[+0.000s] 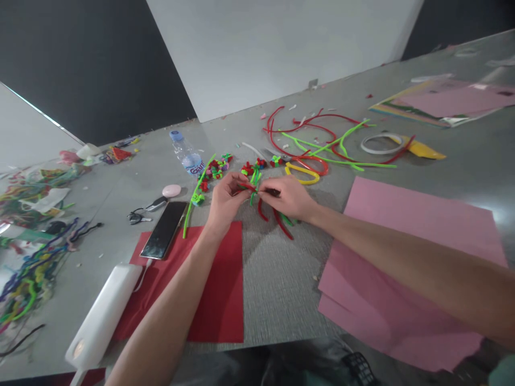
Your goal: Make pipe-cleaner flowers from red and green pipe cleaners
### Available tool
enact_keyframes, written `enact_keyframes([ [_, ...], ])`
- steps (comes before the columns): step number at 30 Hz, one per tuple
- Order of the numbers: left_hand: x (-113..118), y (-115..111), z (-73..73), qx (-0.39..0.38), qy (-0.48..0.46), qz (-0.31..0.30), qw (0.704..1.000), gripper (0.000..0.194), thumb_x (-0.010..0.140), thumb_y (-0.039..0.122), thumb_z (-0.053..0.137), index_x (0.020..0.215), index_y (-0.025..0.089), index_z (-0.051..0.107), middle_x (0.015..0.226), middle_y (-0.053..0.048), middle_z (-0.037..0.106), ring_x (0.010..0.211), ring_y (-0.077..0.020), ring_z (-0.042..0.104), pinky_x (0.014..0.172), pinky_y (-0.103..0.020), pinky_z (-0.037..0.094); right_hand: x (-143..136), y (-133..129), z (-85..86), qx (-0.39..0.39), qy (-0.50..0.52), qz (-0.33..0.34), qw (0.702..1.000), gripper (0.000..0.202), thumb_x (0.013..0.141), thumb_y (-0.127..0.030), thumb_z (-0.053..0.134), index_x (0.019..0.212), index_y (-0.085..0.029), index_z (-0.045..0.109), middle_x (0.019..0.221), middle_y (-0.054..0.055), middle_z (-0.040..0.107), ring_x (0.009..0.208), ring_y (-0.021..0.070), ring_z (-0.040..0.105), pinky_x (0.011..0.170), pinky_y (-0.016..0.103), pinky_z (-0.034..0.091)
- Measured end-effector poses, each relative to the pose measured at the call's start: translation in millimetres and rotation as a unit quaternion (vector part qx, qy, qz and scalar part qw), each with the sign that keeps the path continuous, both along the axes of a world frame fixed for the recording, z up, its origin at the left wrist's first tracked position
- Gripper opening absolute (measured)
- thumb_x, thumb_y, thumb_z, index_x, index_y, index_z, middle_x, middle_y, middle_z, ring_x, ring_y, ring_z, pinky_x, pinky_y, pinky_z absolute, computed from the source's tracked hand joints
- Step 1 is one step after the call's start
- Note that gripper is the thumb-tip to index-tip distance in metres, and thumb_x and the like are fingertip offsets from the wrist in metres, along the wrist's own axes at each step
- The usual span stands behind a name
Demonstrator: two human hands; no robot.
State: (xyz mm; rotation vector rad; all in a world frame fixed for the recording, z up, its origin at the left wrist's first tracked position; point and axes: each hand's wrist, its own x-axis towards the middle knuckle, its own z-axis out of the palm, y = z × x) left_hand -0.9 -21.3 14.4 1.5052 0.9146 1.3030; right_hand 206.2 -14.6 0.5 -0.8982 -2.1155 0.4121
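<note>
Both hands meet over the middle of the table, pinching a small bundle of red and green pipe cleaners point(254, 188). The fingers of my left hand point(226, 197) close on its red strands from the left. From the other side, my right hand point(288, 197) grips the bundle near its centre, fingertips partly hidden. Red pipe cleaner pieces point(283, 225) lie on the table below my right hand. Just beyond the hands sit several small knotted red and green pieces point(247, 169). Scissors with red and yellow handles point(302, 175) rest beyond my right hand.
Long red and green pipe cleaners point(333, 142) spread at the back right, near a white tape roll point(382, 145). Pink sheets point(402, 225) lie right, a red sheet point(225, 300) left. A phone point(164, 230), white power bank point(104, 316) and water bottle point(187, 154) stand left.
</note>
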Motion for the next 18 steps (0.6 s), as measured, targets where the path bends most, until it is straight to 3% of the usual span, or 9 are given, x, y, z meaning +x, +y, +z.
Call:
enact_keyframes([
  [8, -2.9, 2.3, -0.3, 0.003, 0.04, 0.003, 0.999, 0.015, 0.081, 0.014, 0.078, 0.093, 0.021, 0.08, 0.092, -0.002, 0.078, 0.085, -0.0156, 0.072, 0.082, -0.029, 0.056, -0.9, 3.9, -2.3, -0.04, 0.009, 0.0, 0.999, 0.02, 0.101, -0.029, 0.061, 0.086, -0.019, 0.07, 0.075, 0.002, 0.068, 0.068, 0.0158, 0.055, 0.069, 0.03, 0.034],
  [14, -3.6, 1.6, -0.2, 0.01, 0.038, 0.009, 0.999, 0.012, 0.081, 0.015, 0.079, 0.09, 0.022, 0.079, 0.092, -0.001, 0.079, 0.088, -0.0168, 0.073, 0.086, -0.031, 0.059, -1.3, 3.0, -0.4, -0.055, 0.002, 0.005, 0.998, 0.032, 0.11, -0.039, 0.054, 0.092, -0.019, 0.071, 0.08, 0.003, 0.07, 0.071, 0.0169, 0.056, 0.07, 0.03, 0.033],
  [18, -3.1, 2.4, -1.7, 0.032, 0.061, 0.015, 0.998, 0.011, 0.082, 0.016, 0.078, 0.091, 0.022, 0.078, 0.093, -0.002, 0.079, 0.088, -0.0168, 0.074, 0.085, -0.03, 0.059, -0.8, 3.5, -1.6, -0.05, -0.01, 0.008, 0.999, 0.028, 0.11, -0.036, 0.055, 0.094, -0.019, 0.071, 0.082, 0.003, 0.07, 0.073, 0.0175, 0.057, 0.072, 0.03, 0.034],
])
